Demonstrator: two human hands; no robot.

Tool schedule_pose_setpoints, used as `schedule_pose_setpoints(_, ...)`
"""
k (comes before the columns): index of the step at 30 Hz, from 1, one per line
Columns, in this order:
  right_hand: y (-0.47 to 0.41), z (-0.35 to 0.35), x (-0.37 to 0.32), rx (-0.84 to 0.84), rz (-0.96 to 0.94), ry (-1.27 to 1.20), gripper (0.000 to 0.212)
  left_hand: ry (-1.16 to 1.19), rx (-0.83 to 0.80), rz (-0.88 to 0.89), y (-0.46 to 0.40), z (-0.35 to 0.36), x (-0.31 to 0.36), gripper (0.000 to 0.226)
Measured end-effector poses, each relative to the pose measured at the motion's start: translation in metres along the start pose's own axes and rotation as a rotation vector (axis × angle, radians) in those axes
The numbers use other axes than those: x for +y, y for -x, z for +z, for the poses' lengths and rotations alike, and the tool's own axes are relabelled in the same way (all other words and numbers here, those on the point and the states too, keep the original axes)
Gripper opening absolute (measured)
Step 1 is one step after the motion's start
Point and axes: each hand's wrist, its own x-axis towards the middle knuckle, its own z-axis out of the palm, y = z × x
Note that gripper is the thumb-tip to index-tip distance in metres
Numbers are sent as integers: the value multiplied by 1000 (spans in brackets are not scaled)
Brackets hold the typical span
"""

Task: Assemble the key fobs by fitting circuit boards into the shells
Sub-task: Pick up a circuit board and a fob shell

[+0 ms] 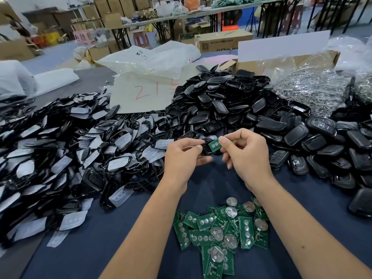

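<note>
1. The left hand grips a black shell, fingers curled round its near end, apparently to steady it with the open cavity facing the board.
2. The right hand pinches a green circuit board by its far edge between thumb and forefinger; the board's free end lies against the shell, tilted, judged to be mid-insertion and not yet seated.
3. Both items are held above the blue tabletop, well beyond the loose boards, which lie nearest the person within easy reach for the next pick.
4. Left of the loose boards lie shells with pale button pads; beyond and to the right, the plain black shells.
5. The shell's interior is masked by fingers; locating features cannot be made out.
</note>
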Motion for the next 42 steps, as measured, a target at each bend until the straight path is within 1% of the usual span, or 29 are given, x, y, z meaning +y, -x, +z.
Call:
schedule_pose_setpoints(8,6,5,-8,-28,-28,-14,14,17,-26,-10,3,1,1,19)
schedule_pose_setpoints(12,7,6,-9,-26,-7,43,20,-8,-17,-23,3,2,0,20)
schedule_pose_setpoints(19,8,7,-8,-9,-26,173,22,-66,-14,0,2,2,-2,23)
schedule_pose_setpoints(21,7,5,-8,-35,-2,206,23,-75,-7,5,3,1,-2,24)
schedule_pose_setpoints(26,4,-1,-9,-137,60,203,23,-149,-9,22,2,-2,-4,25)
schedule_pose_setpoints(28,4,-2,-10,-153,72,217,24,-172,-17,28,1,-3,-4,22)
schedule_pose_setpoints(31,4,0,-11,-147,71,318,27,-175,-30,48,2,-3,-5,10)
schedule_pose_setpoints(34,4,2,-13,-140,89,406,31,-229,-24,62,1,-5,-6,16)
schedule_pose_setpoints(38,5,-5,-17,-93,20,647,38,-281,-88,61,0,-8,-2,21)
schedule_pose_setpoints(40,5,-8,-21,-116,-7,647,33,-305,-140,75,0,-10,1,21)
schedule_pose_setpoints(42,5,-8,-25,-204,-52,593,28,-326,-184,101,-1,-13,4,22)
